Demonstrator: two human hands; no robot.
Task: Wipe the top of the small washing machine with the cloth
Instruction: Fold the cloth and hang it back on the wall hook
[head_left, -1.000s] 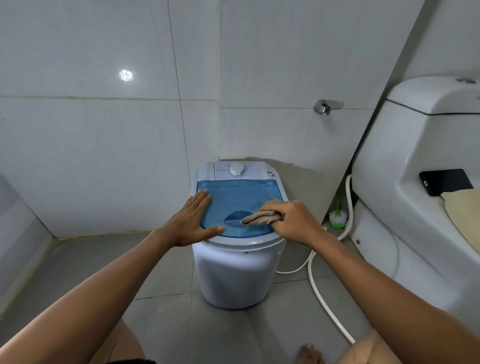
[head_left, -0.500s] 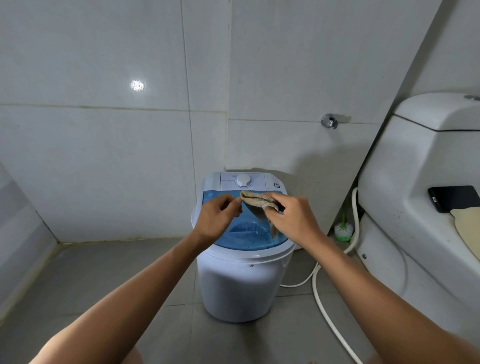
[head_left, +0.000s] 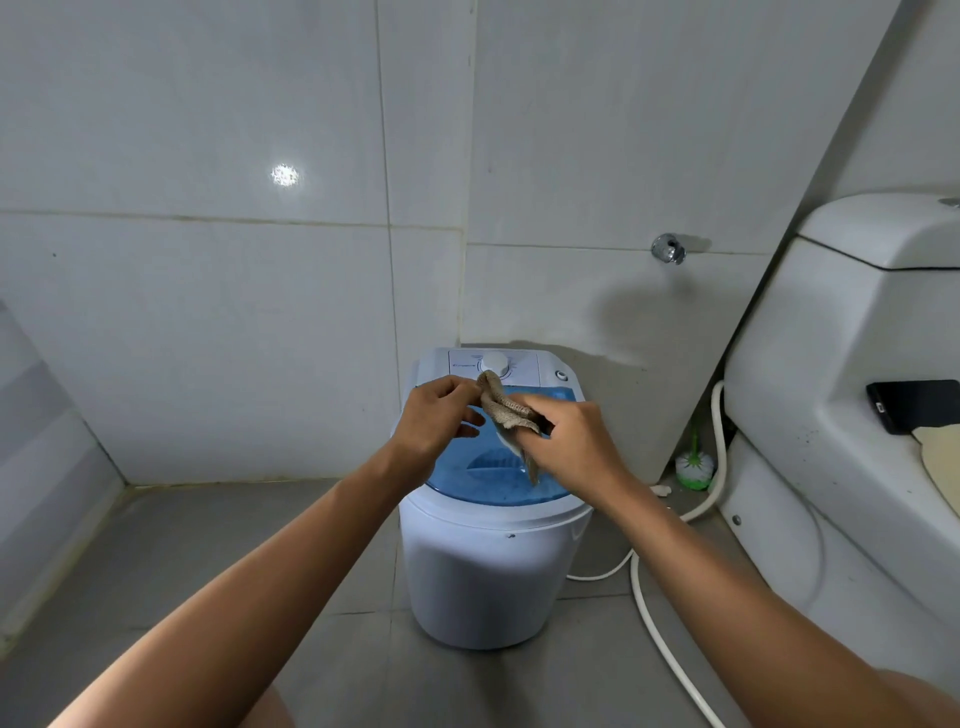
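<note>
A small white washing machine (head_left: 483, 571) stands on the floor against the tiled wall, with a blue see-through lid (head_left: 493, 483) and a white dial (head_left: 496, 362) at the back. Both hands are raised above the lid with a beige knitted cloth (head_left: 501, 405) between them. My left hand (head_left: 441, 421) pinches the cloth's upper end with thumb and forefinger. My right hand (head_left: 566, 441) grips the cloth's lower part, and a loose corner hangs down over the lid. The cloth is off the lid's surface.
A white toilet (head_left: 831, 389) fills the right side, with a black phone (head_left: 914, 405) and a beige mat on it. A white hose (head_left: 649, 597) runs across the floor beside the machine. A green toilet brush (head_left: 693, 465) stands in the corner, below a wall tap (head_left: 669, 249).
One second ago my left hand lay flat on the lid and my right pressed the cloth on it. Both hands have since lifted the cloth off the lid and hold it between them.
</note>
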